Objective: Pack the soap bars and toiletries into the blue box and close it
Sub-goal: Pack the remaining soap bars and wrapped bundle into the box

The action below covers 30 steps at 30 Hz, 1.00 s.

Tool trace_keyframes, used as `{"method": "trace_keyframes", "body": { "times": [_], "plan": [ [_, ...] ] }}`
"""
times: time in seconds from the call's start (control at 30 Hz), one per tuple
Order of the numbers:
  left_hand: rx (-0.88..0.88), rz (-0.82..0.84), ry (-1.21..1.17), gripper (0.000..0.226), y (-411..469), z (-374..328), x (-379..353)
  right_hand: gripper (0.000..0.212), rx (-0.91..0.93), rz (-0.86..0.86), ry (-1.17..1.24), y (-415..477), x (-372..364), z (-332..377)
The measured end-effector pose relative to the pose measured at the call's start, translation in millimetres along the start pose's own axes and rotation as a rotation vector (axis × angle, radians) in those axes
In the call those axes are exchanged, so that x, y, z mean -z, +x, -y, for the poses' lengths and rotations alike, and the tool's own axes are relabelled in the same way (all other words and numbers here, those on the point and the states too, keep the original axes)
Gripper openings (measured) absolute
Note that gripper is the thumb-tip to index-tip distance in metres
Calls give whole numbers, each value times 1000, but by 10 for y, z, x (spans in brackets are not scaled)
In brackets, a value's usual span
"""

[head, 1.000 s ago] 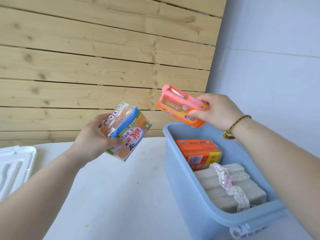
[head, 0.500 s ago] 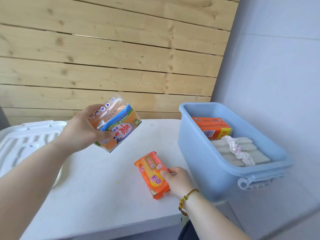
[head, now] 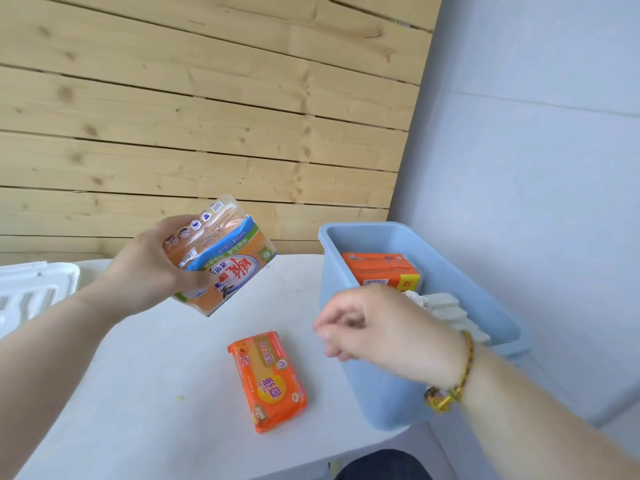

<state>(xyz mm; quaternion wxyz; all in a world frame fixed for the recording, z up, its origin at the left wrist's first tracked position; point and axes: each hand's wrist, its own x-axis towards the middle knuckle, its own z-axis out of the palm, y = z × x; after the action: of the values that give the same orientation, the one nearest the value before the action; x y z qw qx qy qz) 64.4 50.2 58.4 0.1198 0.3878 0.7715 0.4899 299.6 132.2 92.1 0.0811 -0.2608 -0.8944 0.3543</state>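
My left hand (head: 145, 268) holds a clear-wrapped soap pack (head: 225, 258) with blue and orange print, raised above the white table (head: 138, 393). An orange soap bar (head: 268, 379) lies flat on the table below it. My right hand (head: 388, 327) hovers empty in front of the blue box (head: 391, 393), fingers loosely curled, a beaded bracelet on the wrist. Inside the box sit an orange soap carton (head: 381, 268) and pale grey bars (head: 446, 306) with a crumpled white item, partly hidden by my hand.
A white lid (head: 31, 289) lies at the table's left edge. A wooden plank wall (head: 207, 116) stands behind the table and a pale blue wall (head: 536, 168) to the right. The box stands at the table's right end.
My right hand carried the orange soap bar from above the box down to the table, let it go, and has lifted up toward the box. My left hand kept its pack.
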Motion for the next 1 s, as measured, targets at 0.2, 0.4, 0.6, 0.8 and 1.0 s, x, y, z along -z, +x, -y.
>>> {"method": "trace_keyframes", "body": {
  "times": [0.2,0.4,0.6,0.8,1.0],
  "plan": [
    [-8,14,-24,71,106,-72,-175,48,-69,-109,-533,653,952,-493],
    [-78,61,-14,66,253,-228,-316,75,-250,218,-852,1070,854,-1160],
    [-131,81,-24,66,379,-370,-395,77,-154,85,-697,1251,916,-1249],
    [-201,123,-69,67,474,-660,-536,88,-138,-129,-981,1272,820,-1375],
    [-362,259,-135,69,537,-1170,-1050,12,-182,-390,24,1139,1201,-1257]
  ]
}}
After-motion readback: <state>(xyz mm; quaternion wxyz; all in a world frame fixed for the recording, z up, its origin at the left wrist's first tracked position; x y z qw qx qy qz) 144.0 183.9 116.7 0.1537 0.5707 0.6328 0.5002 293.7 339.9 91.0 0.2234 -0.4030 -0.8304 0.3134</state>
